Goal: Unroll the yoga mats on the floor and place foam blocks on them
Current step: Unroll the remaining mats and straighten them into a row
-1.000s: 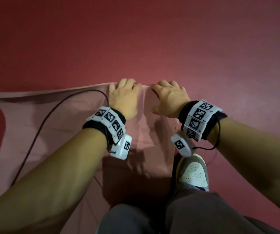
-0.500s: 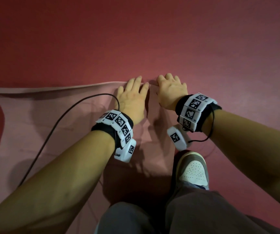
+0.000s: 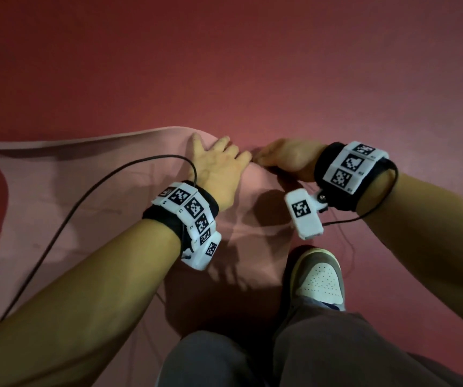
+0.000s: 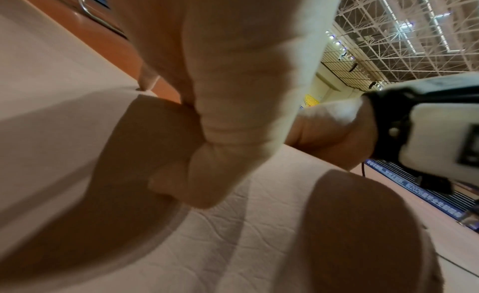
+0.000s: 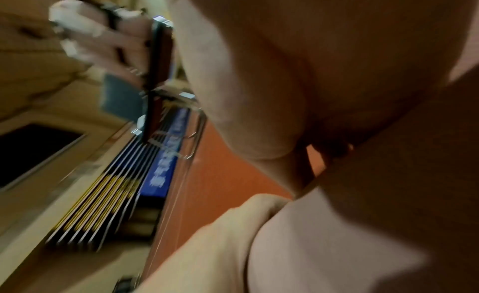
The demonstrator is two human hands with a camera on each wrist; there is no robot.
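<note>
A pink yoga mat (image 3: 85,205) lies unrolled on the red floor, its far right corner raised in a hump. My left hand (image 3: 219,163) presses flat on that corner with its fingers spread. My right hand (image 3: 283,157) is turned sideways just right of it and pinches the mat's right edge, the thumb on the mat side. The left wrist view shows my left hand (image 4: 233,92) on the creased mat (image 4: 259,236), with my right hand (image 4: 326,129) curled at the mat's rim. In the right wrist view the mat (image 5: 337,246) runs under my palm (image 5: 285,72). No foam block is in view.
A black cable (image 3: 85,196) trails from my left wrist across the mat. My shoe (image 3: 319,277) stands on the floor at the mat's right edge. Bare red floor (image 3: 252,65) stretches beyond the mat. Rails and a blue banner (image 5: 166,154) stand far off.
Both hands lay side by side on the mat's far edge, fingers forward. The right hand has turned sideways and taken the corner's edge; the left shifted left and the corner humped up.
</note>
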